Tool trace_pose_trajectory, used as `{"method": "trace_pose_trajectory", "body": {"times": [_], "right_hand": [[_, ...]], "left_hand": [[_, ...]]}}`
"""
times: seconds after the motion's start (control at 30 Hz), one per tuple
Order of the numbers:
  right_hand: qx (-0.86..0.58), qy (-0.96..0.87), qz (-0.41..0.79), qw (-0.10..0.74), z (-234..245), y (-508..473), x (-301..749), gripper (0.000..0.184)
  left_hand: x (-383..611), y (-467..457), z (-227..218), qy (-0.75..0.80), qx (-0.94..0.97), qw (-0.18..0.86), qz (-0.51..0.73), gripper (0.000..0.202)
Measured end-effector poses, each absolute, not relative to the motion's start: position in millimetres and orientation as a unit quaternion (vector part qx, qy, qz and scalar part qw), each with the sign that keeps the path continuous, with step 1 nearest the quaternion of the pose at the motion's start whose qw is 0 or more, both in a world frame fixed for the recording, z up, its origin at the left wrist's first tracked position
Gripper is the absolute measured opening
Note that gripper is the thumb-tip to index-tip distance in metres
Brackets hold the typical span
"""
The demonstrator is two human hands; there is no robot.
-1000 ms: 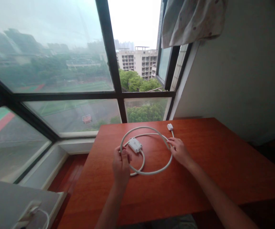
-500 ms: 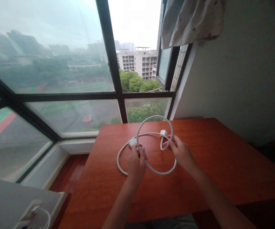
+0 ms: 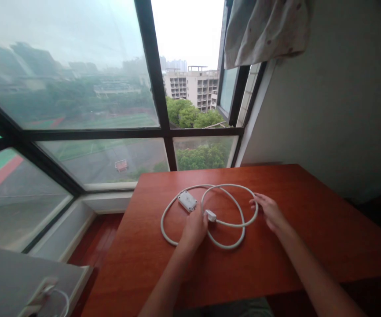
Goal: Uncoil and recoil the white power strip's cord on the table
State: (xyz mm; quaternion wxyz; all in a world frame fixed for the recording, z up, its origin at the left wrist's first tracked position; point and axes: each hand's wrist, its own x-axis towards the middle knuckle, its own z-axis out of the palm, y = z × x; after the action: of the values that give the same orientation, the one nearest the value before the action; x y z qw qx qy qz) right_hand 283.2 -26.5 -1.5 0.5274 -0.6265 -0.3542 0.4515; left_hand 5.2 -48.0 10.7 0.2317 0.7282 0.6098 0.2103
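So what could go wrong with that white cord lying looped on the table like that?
The white cord crosses over itself in overlapping loops, so pulling an end might tighten them into a knot. The left hand rests where the loops cross beside the plug; if it lets go, the stiff loops may spring open. The right hand only touches the outer loop.

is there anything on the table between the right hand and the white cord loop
Nothing visible does. The right hand lies open on the red table with its fingertips right at the outer edge of the white cord loop; only bare tabletop shows around it. The left hand rests on the cord beside its plug.
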Motion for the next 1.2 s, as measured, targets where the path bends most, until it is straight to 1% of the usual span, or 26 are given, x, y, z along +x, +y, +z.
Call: {"method": "trace_pose_trajectory", "body": {"times": [0.07,0.17,0.2,0.27,0.37,0.53,0.7,0.83,0.97,1.1,1.2], "right_hand": [[-0.674,-0.413,0.355,0.499,-15.7,-24.1,298.5,0.029],[-0.739,-0.502,0.171,0.416,-33.5,-24.5,317.0,0.031],[-0.747,-0.523,0.126,0.391,-38.4,-25.8,320.8,0.033],[-0.748,-0.552,0.079,0.36,-45.9,-29.3,323.7,0.035],[-0.73,-0.591,0.073,0.336,-51.9,-34.0,317.4,0.036],[-0.705,-0.641,0.051,0.301,-53.9,-36.4,293.5,0.036],[-0.671,-0.674,0.045,0.306,-58.7,-33.5,265.7,0.043],[-0.65,-0.676,0.052,0.344,-61.8,-22.2,249.8,0.046],[-0.648,-0.634,0.08,0.414,-61.6,-5.5,248.3,0.037],[-0.654,-0.6,0.082,0.454,-61.5,8.2,252.2,0.031],[-0.661,-0.579,0.075,0.471,-63.0,13.0,253.5,0.031]], "left_hand": [[9.0,-50.6,10.9,0.596,0.742,0.229,0.206,0.037],[13.2,-56.1,10.3,0.586,0.755,0.219,0.196,0.04],[14.2,-58.0,9.6,0.59,0.756,0.212,0.19,0.041],[16.2,-61.3,7.7,0.606,0.752,0.194,0.174,0.044],[17.1,-63.3,4.7,0.634,0.743,0.158,0.143,0.049],[5.0,-53.4,0.7,0.624,0.768,0.094,0.113,0.031],[-16.5,-36.5,-3.1,0.625,0.771,0.038,0.12,0.027],[-34.7,-20.6,-5.7,0.616,0.775,0.007,0.141,0.023],[-51.6,-4.6,-7.3,0.618,0.769,-0.015,0.161,0.024],[-59.9,0.8,-10.4,0.621,0.76,-0.01,0.192,0.027],[-63.1,-2.1,-14.7,0.615,0.75,0.01,0.244,0.03]]}}
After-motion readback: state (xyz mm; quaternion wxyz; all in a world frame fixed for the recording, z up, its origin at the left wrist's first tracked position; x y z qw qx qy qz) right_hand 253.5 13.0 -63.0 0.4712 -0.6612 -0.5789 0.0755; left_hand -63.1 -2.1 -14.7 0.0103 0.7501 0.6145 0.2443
